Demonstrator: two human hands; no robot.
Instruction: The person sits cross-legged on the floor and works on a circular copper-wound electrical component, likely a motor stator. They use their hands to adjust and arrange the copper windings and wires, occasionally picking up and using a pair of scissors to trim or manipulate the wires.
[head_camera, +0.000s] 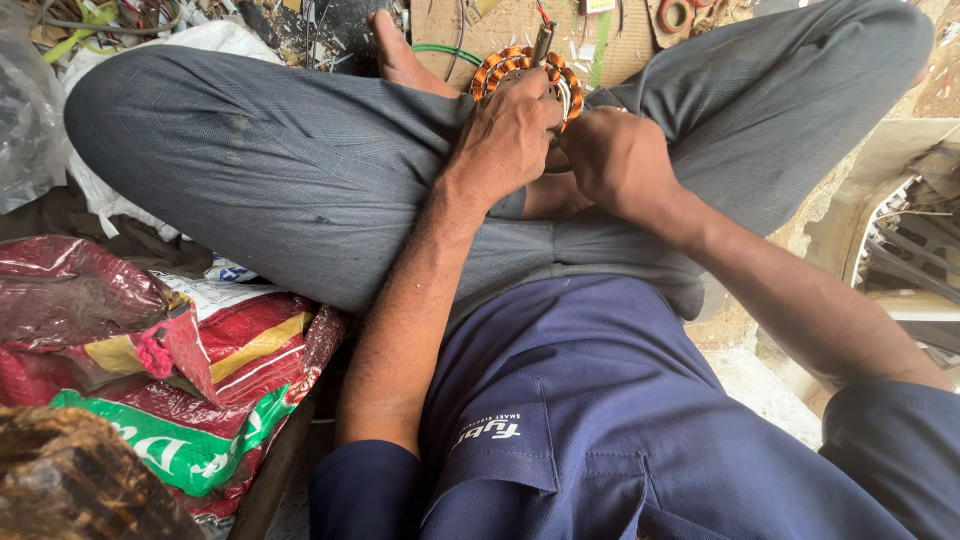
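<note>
The stator (525, 75), a ring of copper-wound coils, sits between the crossed legs (300, 170), straight ahead of both hands and touching them. The left hand (505, 135) lies over its near edge, fingers curled around the rim, grasping it. The right hand (610, 155) is clenched just beside the ring's right side; what it grips is hidden. A tool handle (543, 42) sticks up from the ring's far edge.

Left hand (505, 135): fingers curled shut, forearm extended forward. Right hand (612, 160): apparently fisted, fingers hidden, just beside the left.
</note>
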